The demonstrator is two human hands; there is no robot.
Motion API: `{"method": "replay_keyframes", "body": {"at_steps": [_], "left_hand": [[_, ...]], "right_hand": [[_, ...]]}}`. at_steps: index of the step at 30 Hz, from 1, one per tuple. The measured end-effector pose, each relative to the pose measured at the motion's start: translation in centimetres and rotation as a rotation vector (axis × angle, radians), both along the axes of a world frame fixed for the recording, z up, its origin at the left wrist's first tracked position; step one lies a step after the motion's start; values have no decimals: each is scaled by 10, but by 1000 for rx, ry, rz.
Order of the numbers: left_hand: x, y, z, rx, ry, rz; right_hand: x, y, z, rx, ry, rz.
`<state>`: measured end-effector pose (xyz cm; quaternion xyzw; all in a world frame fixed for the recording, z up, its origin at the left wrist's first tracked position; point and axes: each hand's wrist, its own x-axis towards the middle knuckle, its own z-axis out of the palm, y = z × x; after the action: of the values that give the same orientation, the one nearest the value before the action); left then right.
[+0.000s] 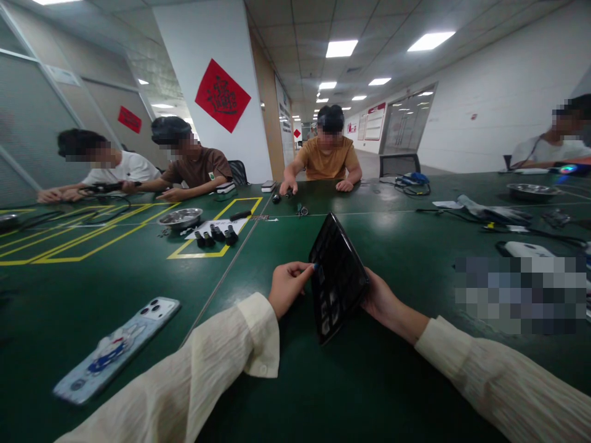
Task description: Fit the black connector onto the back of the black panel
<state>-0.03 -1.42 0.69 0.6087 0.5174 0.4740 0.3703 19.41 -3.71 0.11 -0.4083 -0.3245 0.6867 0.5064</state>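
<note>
I log the dark panel (339, 280) in hand and tilted, right hand (381, 301) holding, left hand (289, 286) pinching its edges; what remains, unclear.

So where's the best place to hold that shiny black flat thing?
The black flat thing is thin and tilted up, so its right edge is probably best, coming from the right like the right hand: fingers can go behind and leave the shiny face uncovered.
</note>
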Motion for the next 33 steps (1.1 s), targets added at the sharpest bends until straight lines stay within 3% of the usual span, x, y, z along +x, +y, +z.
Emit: {"method": "replay_keyframes", "body": {"at_steps": [12,19,25,33], "left_hand": [[6,-7,4,-142,-115,14],[11,-11,2,-169,-234,-107],[10,-10,2,-181,-235,-133],[10,-10,2,-187,-211,-142]], "right_hand": [[2,5,-3,-61,26,-47],[4,10,-9,27,-48,-26],[2,6,-2,-54,5,-51],[3,7,-2,-34,-6,-23]]}}
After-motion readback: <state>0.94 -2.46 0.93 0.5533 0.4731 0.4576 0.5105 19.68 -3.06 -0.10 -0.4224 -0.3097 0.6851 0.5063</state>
